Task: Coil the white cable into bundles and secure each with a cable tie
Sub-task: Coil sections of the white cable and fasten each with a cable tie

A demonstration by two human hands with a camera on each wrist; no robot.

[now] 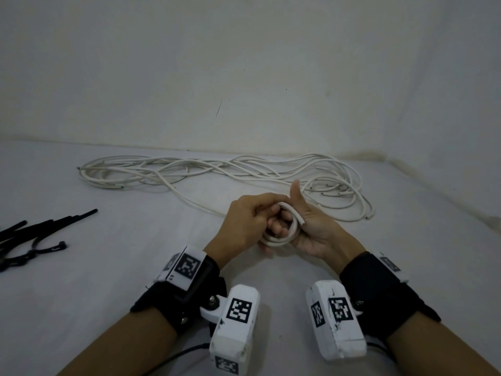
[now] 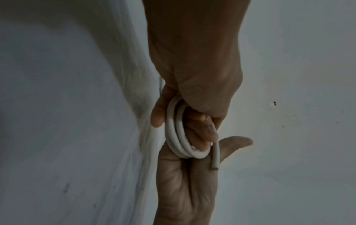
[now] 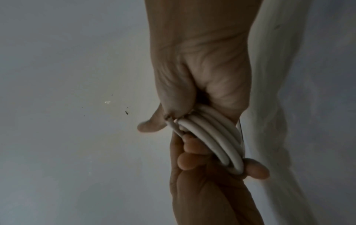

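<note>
A small coil of white cable (image 1: 284, 236) sits between both hands above the middle of the table. My left hand (image 1: 257, 217) grips its left side, fingers curled through the loops (image 2: 178, 134). My right hand (image 1: 309, 223) cradles the right side against its palm, thumb raised. The cut cable end (image 2: 215, 158) sticks out over the right palm and shows beside the right thumb (image 3: 170, 121). The coil (image 3: 215, 140) has several turns. Several black cable ties (image 1: 35, 234) lie at the far left of the table.
A long loose pile of white cables (image 1: 217, 170) stretches across the back of the white table (image 1: 122, 267), close to the wall. One strand runs from the pile toward the hands. A wall also closes the right side.
</note>
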